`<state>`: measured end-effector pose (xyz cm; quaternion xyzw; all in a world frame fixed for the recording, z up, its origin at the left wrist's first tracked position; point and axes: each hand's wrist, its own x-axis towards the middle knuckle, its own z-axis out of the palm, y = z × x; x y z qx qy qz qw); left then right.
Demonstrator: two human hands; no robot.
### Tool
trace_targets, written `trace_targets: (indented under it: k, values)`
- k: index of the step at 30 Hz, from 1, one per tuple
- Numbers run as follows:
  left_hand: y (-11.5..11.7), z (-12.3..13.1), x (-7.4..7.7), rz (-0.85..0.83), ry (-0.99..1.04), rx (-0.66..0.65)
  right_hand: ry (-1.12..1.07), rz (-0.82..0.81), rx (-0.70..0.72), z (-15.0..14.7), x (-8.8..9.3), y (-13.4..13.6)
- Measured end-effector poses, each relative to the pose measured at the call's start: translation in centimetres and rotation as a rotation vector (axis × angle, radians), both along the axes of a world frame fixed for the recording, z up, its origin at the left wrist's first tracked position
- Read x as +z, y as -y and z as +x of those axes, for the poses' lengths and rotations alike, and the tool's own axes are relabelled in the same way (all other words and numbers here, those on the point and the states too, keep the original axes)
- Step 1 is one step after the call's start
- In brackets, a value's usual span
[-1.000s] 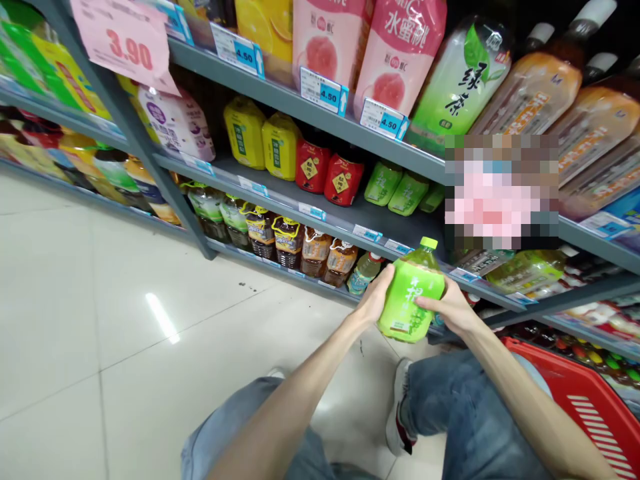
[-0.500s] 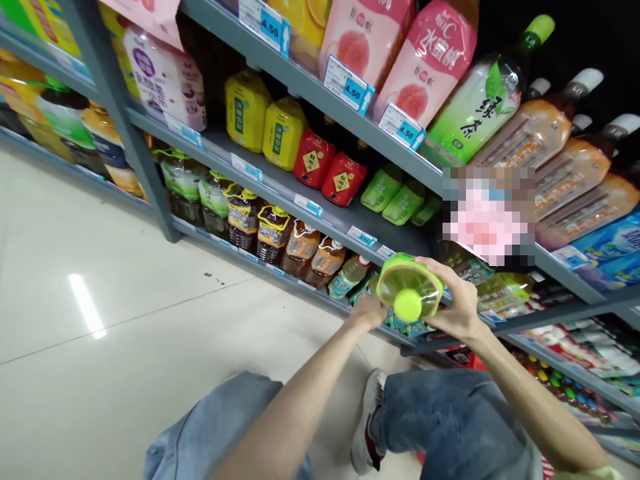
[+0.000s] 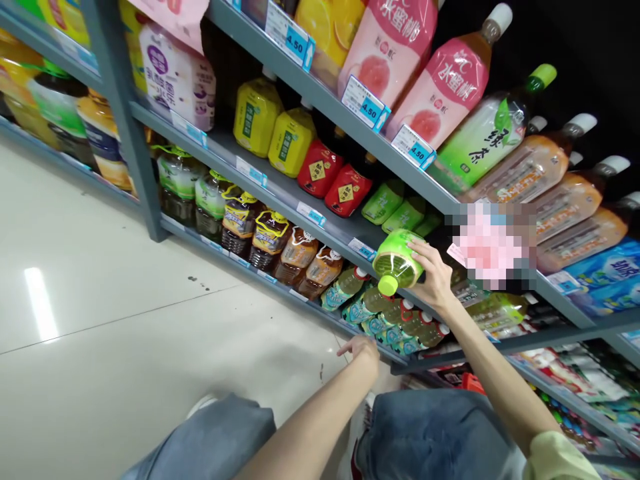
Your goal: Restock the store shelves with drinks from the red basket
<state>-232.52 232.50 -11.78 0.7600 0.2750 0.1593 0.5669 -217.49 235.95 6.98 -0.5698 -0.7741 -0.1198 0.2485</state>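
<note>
A green-labelled bottle (image 3: 397, 261) with a lime cap is in my right hand (image 3: 434, 277), whose fingers wrap round its right side. The bottle tilts with its cap toward me, at the front edge of the middle shelf. Behind it, green-labelled bottles (image 3: 384, 202) lie on that shelf, beside red-labelled ones (image 3: 349, 191). My left hand (image 3: 361, 348) is lower, apart from the bottle, near the bottom shelf's edge; its fingers are extended and it holds nothing.
Yellow bottles (image 3: 257, 117) stand further left on the middle shelf (image 3: 225, 148). Large peach drink bottles (image 3: 437, 90) lean on the upper shelf. Small teal-labelled bottles (image 3: 363, 305) fill part of the bottom shelf. A slanted shelf post (image 3: 117, 113) is at the left, above pale floor (image 3: 150, 333).
My left hand has let go of the bottle and dropped lower. My right hand has moved the bottle up to the middle shelf's edge, turning its side more into view.
</note>
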Motion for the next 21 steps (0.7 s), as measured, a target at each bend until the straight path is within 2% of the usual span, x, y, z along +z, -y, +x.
trace_targets:
  k: [3,5,7,10,16,21]
  values:
    - [-0.8,0.2,2.0,0.267,-0.678,-0.528,0.027,0.134,0.014,0.6,-1.2,-1.4]
    - [-1.1,0.2,3.6,0.338,-0.813,-0.705,-0.004,0.184,-0.023,0.8,-1.8,-2.1]
    - [-1.2,0.2,4.8,0.371,-0.800,-0.739,-0.052,0.209,-0.079,1.2,-2.3,-2.6]
    - [-1.4,0.0,5.5,0.398,-0.779,-0.721,-0.123,0.227,-0.170,2.2,-3.1,-3.2]
    - [-1.6,-0.2,5.5,0.419,-0.770,-0.688,-0.302,0.188,-0.358,4.1,-4.5,-4.2]
    - [-1.5,-0.3,5.1,0.445,-0.795,-0.689,-0.430,0.209,-0.365,5.6,-4.2,-5.4]
